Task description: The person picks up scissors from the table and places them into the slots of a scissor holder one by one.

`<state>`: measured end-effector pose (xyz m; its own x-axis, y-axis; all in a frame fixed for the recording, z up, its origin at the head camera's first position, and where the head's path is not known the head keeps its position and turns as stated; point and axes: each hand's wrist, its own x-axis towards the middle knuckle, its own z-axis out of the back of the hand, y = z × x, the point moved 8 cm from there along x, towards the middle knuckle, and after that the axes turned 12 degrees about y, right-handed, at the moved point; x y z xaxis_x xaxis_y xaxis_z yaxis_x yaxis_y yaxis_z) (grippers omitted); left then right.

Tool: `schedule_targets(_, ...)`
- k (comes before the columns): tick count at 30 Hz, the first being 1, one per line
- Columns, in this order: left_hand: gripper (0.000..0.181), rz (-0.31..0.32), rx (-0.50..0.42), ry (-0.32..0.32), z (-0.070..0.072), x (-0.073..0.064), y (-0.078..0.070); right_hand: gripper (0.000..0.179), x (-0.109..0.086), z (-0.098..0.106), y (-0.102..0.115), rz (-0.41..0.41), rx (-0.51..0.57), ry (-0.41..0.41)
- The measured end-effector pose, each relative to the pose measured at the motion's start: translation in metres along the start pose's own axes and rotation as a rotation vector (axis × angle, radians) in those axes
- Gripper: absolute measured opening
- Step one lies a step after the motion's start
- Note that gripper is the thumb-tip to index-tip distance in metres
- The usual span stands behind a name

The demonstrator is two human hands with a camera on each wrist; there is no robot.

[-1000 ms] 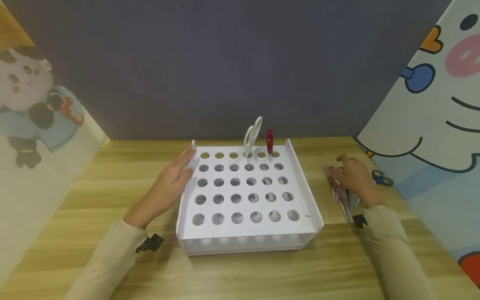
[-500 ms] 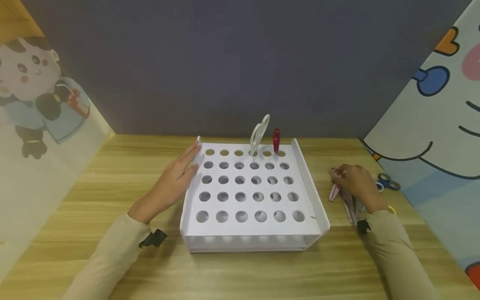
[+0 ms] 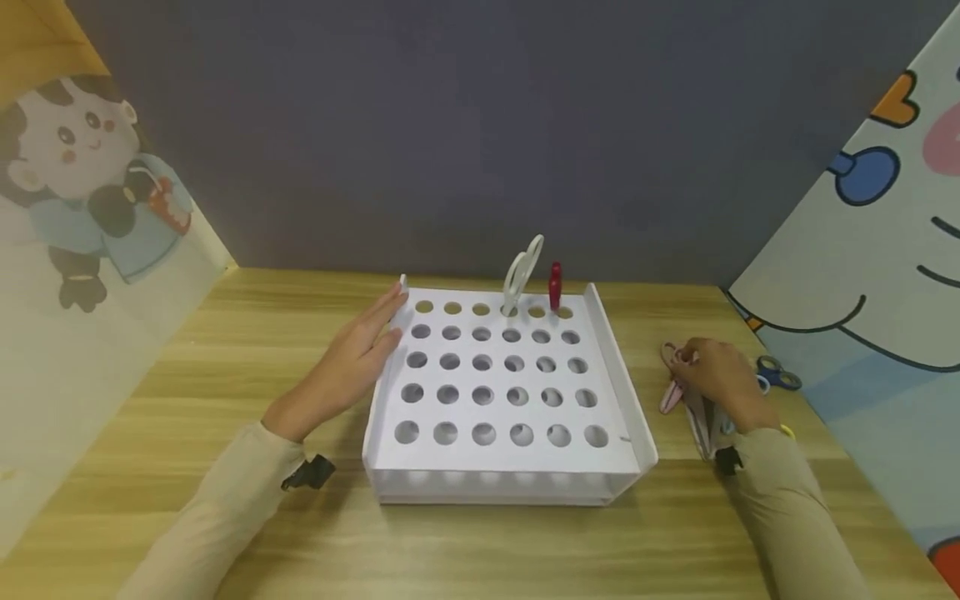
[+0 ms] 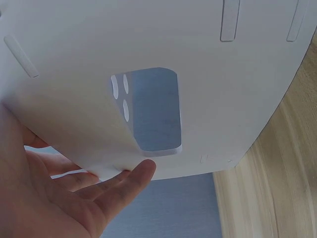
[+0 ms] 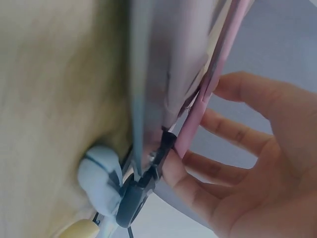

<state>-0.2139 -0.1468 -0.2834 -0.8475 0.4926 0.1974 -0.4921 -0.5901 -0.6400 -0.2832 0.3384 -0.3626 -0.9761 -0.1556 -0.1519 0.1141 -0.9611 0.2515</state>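
Note:
A white rack with rows of round holes stands on the table. My left hand rests along its left side wall, fingers straight; in the left wrist view the thumb lies by a rectangular cutout in the white panel. To the right of the rack, my right hand pinches pink scissors by the handle end. In the right wrist view, thumb and fingertips meet the pink handle, close beside other scissors. White-handled scissors and a red-handled tool stand upright in the rack's back row.
Blue-handled scissors lie right of my right hand. Light blue and yellow handles show partly from under the hand and wrist. A dark grey panel closes the back, with cartoon-printed walls at both sides.
My right hand has closed its fingers on the pink scissors, and their pink end has shifted apart from the pile. The left hand stays on the rack; the head view has shifted slightly.

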Motion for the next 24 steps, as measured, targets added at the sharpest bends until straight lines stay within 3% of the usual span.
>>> schedule_targets(6, 0.052, 0.017, -0.008, -0.004, 0.0, -0.002, 0.001, 0.03, 0.002, 0.002, -0.001, 0.029, 0.004, -0.011)
schedule_targets(17, 0.052, 0.023, 0.006, -0.003, 0.0, -0.004, 0.002, 0.039, -0.003, 0.01, 0.001, 0.039, 0.06, -0.054)
schedule_targets(24, 0.052, 0.01, 0.0, -0.012, -0.001, -0.001, 0.0, 0.035, -0.01, 0.028, 0.007, 0.069, -0.004, -0.197)
